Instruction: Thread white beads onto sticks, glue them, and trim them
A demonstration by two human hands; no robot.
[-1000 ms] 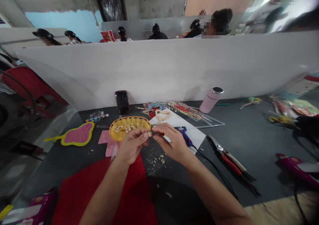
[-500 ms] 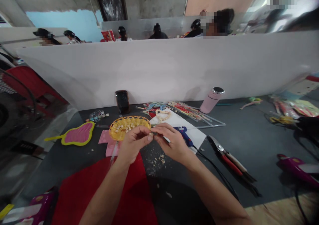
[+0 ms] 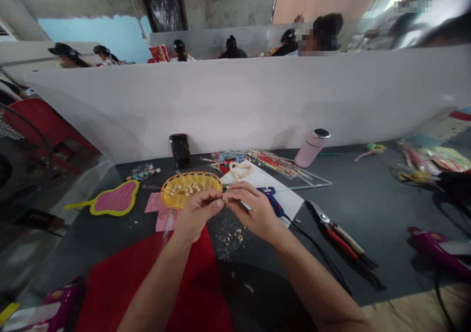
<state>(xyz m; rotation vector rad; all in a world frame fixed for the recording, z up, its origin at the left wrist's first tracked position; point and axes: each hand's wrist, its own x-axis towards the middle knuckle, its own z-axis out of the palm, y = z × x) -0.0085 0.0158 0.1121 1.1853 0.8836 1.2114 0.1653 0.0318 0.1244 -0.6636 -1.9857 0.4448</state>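
Observation:
Fingertips of my left hand (image 3: 198,215) and my right hand (image 3: 254,210) meet over the middle of the table, both closed in a pinch. Between them shows a small pale wooden piece (image 3: 225,200), partly hidden by the fingers. Just behind my left hand sits a yellow woven basket (image 3: 166,194) with several pale little blocks in it. A blue glue gun (image 3: 273,200) lies beyond my right hand on a white sheet (image 3: 290,202). Pale chips and crumbs (image 3: 233,235) are scattered below my hands.
Long-handled pliers (image 3: 340,236) and a black cord lie at right. A pink bottle (image 3: 312,148), bundled sticks (image 3: 272,163) and a phone (image 3: 180,150) stand or lie near the white partition (image 3: 221,106). Red cloth (image 3: 147,283) covers the front left, near a pink fan (image 3: 115,198).
Both hands stay nearly in place, with the fingertips shifting slightly. The small wooden piece shows a little more between them. The view has moved very slightly.

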